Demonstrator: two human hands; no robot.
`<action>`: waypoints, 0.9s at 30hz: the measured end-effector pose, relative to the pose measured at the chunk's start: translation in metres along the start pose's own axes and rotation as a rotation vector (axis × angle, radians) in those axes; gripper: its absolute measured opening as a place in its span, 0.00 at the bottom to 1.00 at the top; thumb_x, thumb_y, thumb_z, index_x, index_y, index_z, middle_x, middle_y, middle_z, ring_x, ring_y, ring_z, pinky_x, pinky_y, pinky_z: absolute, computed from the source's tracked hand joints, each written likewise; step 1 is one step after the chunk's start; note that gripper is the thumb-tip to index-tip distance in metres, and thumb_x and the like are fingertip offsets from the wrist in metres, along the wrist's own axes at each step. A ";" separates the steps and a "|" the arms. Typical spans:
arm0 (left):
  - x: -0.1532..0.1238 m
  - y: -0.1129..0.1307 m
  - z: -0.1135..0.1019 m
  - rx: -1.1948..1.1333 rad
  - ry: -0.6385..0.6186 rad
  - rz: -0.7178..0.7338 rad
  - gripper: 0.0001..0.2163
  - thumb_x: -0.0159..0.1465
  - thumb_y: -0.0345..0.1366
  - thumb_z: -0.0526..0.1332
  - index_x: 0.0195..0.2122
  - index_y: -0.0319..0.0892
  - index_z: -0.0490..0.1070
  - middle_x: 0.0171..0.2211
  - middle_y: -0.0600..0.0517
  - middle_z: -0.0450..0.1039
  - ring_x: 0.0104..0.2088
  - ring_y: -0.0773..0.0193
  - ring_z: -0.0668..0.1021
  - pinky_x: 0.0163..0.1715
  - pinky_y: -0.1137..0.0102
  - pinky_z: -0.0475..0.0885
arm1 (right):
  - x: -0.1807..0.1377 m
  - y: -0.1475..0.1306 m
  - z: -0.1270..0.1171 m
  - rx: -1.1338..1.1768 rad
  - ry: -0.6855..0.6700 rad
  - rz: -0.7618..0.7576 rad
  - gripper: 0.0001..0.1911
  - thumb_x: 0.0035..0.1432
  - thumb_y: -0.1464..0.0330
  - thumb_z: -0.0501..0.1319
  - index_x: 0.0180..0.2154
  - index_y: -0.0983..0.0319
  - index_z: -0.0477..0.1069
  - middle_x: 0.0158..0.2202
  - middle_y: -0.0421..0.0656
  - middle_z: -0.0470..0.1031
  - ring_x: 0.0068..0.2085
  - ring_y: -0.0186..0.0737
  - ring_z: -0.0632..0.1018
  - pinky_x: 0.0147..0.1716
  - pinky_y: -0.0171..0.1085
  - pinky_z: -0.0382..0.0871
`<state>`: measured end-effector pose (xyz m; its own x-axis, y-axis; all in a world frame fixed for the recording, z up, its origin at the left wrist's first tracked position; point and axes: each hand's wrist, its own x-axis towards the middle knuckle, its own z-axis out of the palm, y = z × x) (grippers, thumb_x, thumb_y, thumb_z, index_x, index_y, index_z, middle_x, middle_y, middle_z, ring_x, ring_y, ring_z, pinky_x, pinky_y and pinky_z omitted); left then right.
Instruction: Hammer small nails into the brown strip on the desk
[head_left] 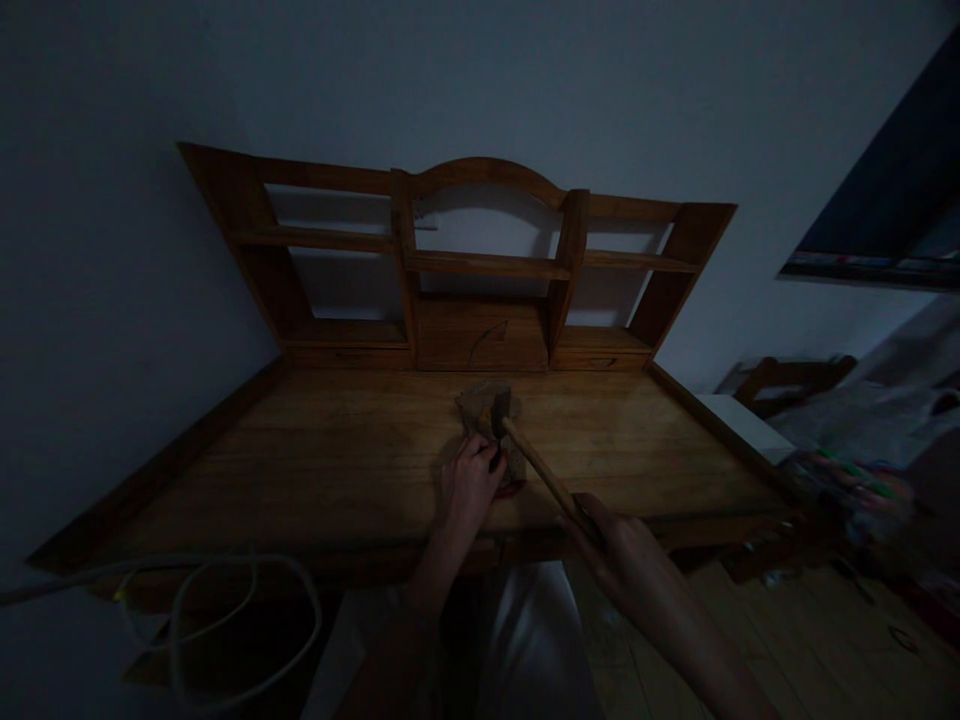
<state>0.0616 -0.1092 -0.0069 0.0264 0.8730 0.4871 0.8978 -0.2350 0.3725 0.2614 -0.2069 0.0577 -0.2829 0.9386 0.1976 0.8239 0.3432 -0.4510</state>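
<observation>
The room is dim. My right hand (611, 545) grips the wooden handle of a hammer (536, 465) near the front edge of a wooden desk (322, 470). The hammer's dark head (500, 408) rests over a small brownish piece (476, 405) lying on the desk's middle. My left hand (469, 485) presses down on the near end of that piece, its fingers beside a small red thing (510, 488) that is mostly hidden.
A wooden hutch (480, 265) with shelves stands at the desk's back against the wall. A white cable (217, 620) loops at the lower left. Cluttered items (862, 470) and a chair lie to the right over a wooden floor.
</observation>
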 end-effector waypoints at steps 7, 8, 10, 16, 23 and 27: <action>0.001 0.000 0.001 -0.004 0.006 -0.003 0.10 0.65 0.38 0.56 0.34 0.46 0.77 0.38 0.51 0.73 0.40 0.64 0.73 0.36 0.70 0.65 | -0.002 -0.002 -0.002 -0.012 0.025 0.011 0.14 0.66 0.63 0.50 0.45 0.62 0.68 0.30 0.48 0.79 0.33 0.49 0.81 0.28 0.36 0.67; 0.001 0.000 0.002 -0.011 0.008 -0.002 0.09 0.65 0.38 0.56 0.34 0.46 0.77 0.38 0.51 0.73 0.40 0.64 0.73 0.36 0.70 0.65 | -0.002 -0.003 -0.003 -0.013 0.014 0.012 0.13 0.66 0.63 0.50 0.44 0.62 0.68 0.30 0.48 0.79 0.34 0.49 0.82 0.28 0.36 0.68; 0.002 -0.001 0.003 -0.030 0.009 0.000 0.09 0.65 0.37 0.57 0.35 0.47 0.77 0.38 0.51 0.73 0.40 0.64 0.73 0.36 0.70 0.65 | -0.001 -0.004 -0.003 -0.012 -0.017 0.020 0.13 0.66 0.64 0.49 0.44 0.62 0.68 0.30 0.48 0.79 0.34 0.49 0.82 0.29 0.36 0.68; 0.001 -0.001 0.001 -0.023 -0.011 -0.004 0.08 0.65 0.38 0.57 0.36 0.47 0.77 0.39 0.52 0.73 0.41 0.64 0.73 0.36 0.71 0.66 | 0.000 -0.002 -0.001 0.020 0.003 0.032 0.14 0.66 0.63 0.50 0.46 0.63 0.68 0.30 0.48 0.79 0.35 0.49 0.82 0.29 0.35 0.67; 0.002 -0.002 0.002 -0.030 -0.008 -0.018 0.09 0.65 0.38 0.57 0.36 0.46 0.77 0.39 0.51 0.73 0.41 0.63 0.73 0.37 0.70 0.65 | 0.000 -0.006 -0.005 0.040 -0.013 0.059 0.12 0.66 0.63 0.51 0.43 0.61 0.68 0.30 0.46 0.79 0.35 0.48 0.82 0.28 0.34 0.67; 0.002 -0.002 0.001 -0.028 -0.020 0.003 0.08 0.65 0.38 0.57 0.36 0.46 0.76 0.39 0.52 0.73 0.40 0.64 0.73 0.36 0.71 0.65 | -0.004 -0.006 -0.006 0.077 0.047 0.073 0.12 0.66 0.62 0.51 0.41 0.60 0.69 0.29 0.44 0.79 0.31 0.46 0.82 0.24 0.33 0.64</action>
<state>0.0604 -0.1068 -0.0073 0.0381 0.8804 0.4727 0.8852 -0.2492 0.3928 0.2606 -0.2127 0.0649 -0.1989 0.9590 0.2016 0.8006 0.2777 -0.5310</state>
